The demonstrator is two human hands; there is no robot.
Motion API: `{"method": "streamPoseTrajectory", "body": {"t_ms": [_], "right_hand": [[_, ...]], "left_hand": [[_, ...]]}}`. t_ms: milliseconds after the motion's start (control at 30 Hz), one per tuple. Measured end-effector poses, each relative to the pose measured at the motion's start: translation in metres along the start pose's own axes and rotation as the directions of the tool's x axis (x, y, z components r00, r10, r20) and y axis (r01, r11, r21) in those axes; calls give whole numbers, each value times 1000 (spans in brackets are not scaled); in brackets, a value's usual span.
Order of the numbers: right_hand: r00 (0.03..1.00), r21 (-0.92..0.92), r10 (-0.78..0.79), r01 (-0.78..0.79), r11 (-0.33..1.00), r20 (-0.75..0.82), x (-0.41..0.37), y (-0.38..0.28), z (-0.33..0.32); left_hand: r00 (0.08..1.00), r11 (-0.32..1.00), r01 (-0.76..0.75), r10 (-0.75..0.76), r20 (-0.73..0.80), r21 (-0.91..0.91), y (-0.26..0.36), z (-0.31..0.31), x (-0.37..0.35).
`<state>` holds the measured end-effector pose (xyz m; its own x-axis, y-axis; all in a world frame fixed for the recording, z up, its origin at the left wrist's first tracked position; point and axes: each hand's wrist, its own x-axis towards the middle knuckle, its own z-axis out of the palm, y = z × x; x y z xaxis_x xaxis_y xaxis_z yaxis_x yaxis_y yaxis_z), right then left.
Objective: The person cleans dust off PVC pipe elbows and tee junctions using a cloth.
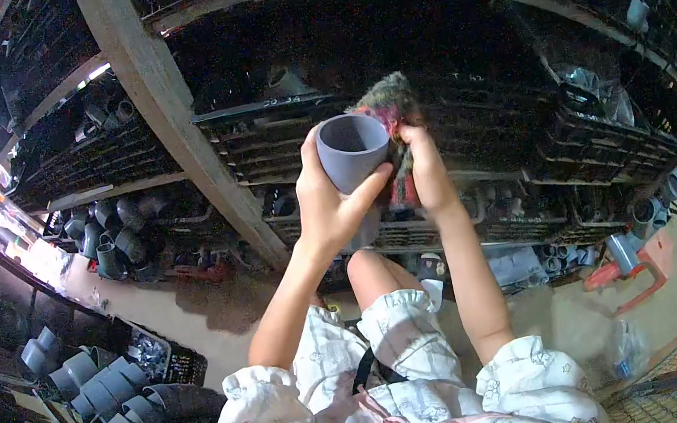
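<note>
My left hand (327, 206) is wrapped round a grey plastic pipe fitting (343, 163), its wide round mouth tilted up toward me. The fitting's lower end is mostly hidden by my fingers and thumb. In my right hand (430, 175), just beside the fitting, is a bunched cloth rag (391, 97) in dark green, red and pink. Part of the rag sticks up above the fitting's rim and part hangs below my fingers. Whether it presses on the fitting's far side cannot be seen.
Dark shelves with stacked black crates (605, 133) stand in front, divided by a wooden post (154, 90). Grey pipe fittings (107, 388) are piled at the lower left, near a black basket (185, 365). A red plastic item (651, 265) is on the floor at right.
</note>
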<state>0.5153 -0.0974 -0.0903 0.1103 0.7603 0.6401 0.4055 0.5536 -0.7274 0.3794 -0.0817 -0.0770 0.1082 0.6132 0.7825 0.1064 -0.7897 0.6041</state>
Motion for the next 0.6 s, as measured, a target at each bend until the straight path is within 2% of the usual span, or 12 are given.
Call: {"method": "streamPoseTrajectory", "body": {"t_ms": [33,100,133,167,233,300,333,400,467,500,567,600], "right_hand": [[999,-6,-40,40,999,-23,1,-3,0],[956,-450,-292,260,854,-2,-15,-6,4],[947,-474,-322,285,833,3,-22,-22,4],[929,-451,-371,330,829,-1,-31,-23,3],[938,-394,-346,322,861,12,-32,-30,0],[956,-423,-294,262,868,-10,-30,-11,-1],[990,-378,-136,134,916,23,-23,-18,-3],[996,-250,-85,76,965,-27,-17,-8,-2],[975,-338,-221,195,921,-40,-21,-2,3],[916,-492,-401,340,802,-19,-30,-1,9],[945,-461,-328,287,840,-10,-32,-29,7],[976,-347,-215,186,919,-46,-30,-39,3]], "left_hand": [[1000,1000,-3,3,-23,-9,-2,2,0],[999,998,40,-42,-34,-52,-8,1,5],[991,990,120,-124,-47,-68,-7,0,6],[982,980,170,-177,-60,-107,-8,-3,6],[987,987,149,-152,-54,-54,-13,-5,4],[999,997,48,-49,-14,-60,-13,-2,-2],[1000,1000,8,-7,23,-22,-8,-1,-4],[998,998,44,-43,34,-51,-6,0,-4],[996,996,88,-87,34,-30,-7,-2,3],[989,987,144,-142,26,-74,-8,-3,5],[977,971,213,-210,38,-107,-15,-4,6],[975,969,223,-220,42,-110,-14,-5,4]]}}
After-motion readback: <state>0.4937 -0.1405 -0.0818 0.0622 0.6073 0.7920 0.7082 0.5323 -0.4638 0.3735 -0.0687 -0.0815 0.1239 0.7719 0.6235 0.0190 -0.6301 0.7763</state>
